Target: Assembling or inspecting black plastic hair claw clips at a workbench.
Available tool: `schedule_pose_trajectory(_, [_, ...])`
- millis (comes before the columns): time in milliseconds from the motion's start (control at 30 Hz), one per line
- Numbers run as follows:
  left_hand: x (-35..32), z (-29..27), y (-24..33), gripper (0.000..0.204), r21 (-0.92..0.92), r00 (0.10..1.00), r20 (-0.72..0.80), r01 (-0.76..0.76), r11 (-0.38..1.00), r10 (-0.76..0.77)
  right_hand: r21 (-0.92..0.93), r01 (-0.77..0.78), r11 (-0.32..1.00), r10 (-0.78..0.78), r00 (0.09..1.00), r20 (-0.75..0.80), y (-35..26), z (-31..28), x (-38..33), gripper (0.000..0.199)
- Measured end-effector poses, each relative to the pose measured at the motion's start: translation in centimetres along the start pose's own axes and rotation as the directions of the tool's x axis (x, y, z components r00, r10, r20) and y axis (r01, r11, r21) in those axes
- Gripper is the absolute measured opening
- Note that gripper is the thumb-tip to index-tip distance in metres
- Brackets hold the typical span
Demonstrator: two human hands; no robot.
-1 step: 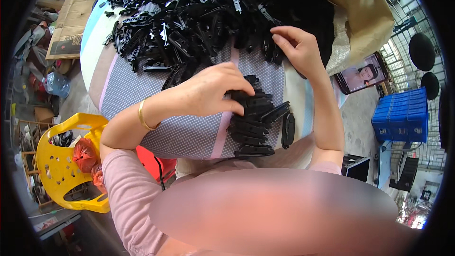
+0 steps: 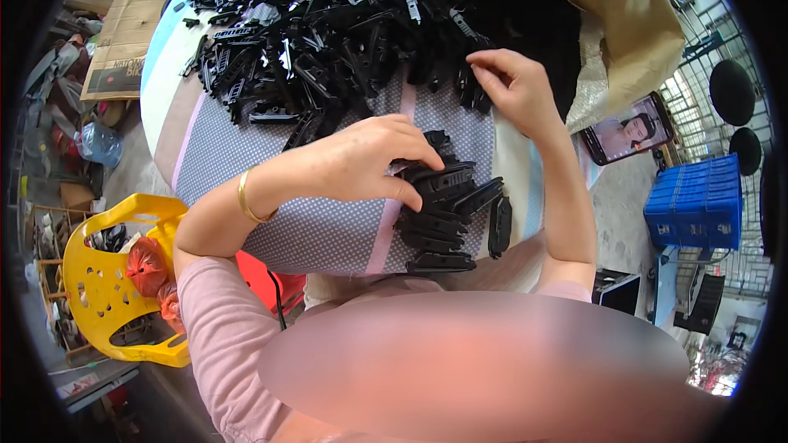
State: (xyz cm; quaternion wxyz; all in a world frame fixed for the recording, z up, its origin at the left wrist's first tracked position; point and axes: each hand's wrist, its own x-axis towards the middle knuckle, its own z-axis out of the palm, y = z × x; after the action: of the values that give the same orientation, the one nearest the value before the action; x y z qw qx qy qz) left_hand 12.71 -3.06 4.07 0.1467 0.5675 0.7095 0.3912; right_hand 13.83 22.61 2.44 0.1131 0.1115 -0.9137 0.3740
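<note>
Pieces (image 2: pixel 435 239), black, long and narrow, are gathered in a loose cluster on the near part of the tabletop (image 2: pixel 304 234), most of them laid crosswise and overlapping. A single piece (image 2: pixel 499 228) is set lengthwise just beside them, on the right. Almost nothing is seen to have been changed since the instant before: the whole view is shifted very slightly, the cluster is kept in the same arrangement, and no piece can be said to have been added or taken away. The work is thus shown at practically the same point.

By the left hand (image 2: pixel 361 157), the upper left end of the cluster is framed, with thumb and forefinger parted around black ends; whether any piece is pinched cannot be told. The right hand (image 2: pixel 521 94) is held farther out, thumb and forefinger near each other beside the edge of a heap (image 2: pixel 328 41); whether something is gripped there cannot be told either.

The far side of the tabletop is covered by that heap of similar pieces, and to its right a tan sack (image 2: pixel 636 20) is seen. A phone (image 2: pixel 628 129) is propped near the right edge. Farther out, a blue crate (image 2: pixel 694 201) is placed on the right, and a yellow chair (image 2: pixel 78 267) with red bags (image 2: pixel 146 268) on the left.
</note>
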Motion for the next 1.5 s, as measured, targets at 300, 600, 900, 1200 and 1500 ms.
schedule_pose_trajectory(300, [-0.9, -3.6, -2.3, 0.027, 0.644, 0.973, -0.222, 0.195, 0.740, -0.063, -0.669, 0.300, 0.680, -0.339, 0.938, 0.076, -0.5, 2.6, -0.1, 0.034])
schedule_pose_trajectory(600, [0.2, -3.0, -2.9, 0.020, 0.581, 0.901, -0.419, 0.170, 0.796, 0.114, -0.265, 0.314, 0.912, -0.336, 0.941, -0.043, -1.3, 2.4, -0.3, 0.018])
schedule_pose_trajectory(900, [0.7, -2.2, -3.5, 0.032, -0.758, 0.834, -0.294, 0.094, 0.646, -0.467, 0.508, 0.105, 0.855, -0.100, 0.994, -0.037, -3.4, 2.7, -1.1, 0.046])
schedule_pose_trajectory(1200, [0.8, -0.8, -3.4, 0.038, -0.844, 0.858, -0.220, 0.072, 0.532, -0.464, 0.761, -0.220, 0.611, 0.143, 0.975, 0.167, -3.3, 2.5, -1.2, 0.028])
schedule_pose_trajectory(1500, [1.2, 1.3, -3.0, 0.040, -0.554, 0.754, -0.516, 0.068, 0.830, -0.406, 0.789, -0.204, 0.579, 0.260, 0.964, 0.058, -4.2, 4.6, -1.1, 0.027])
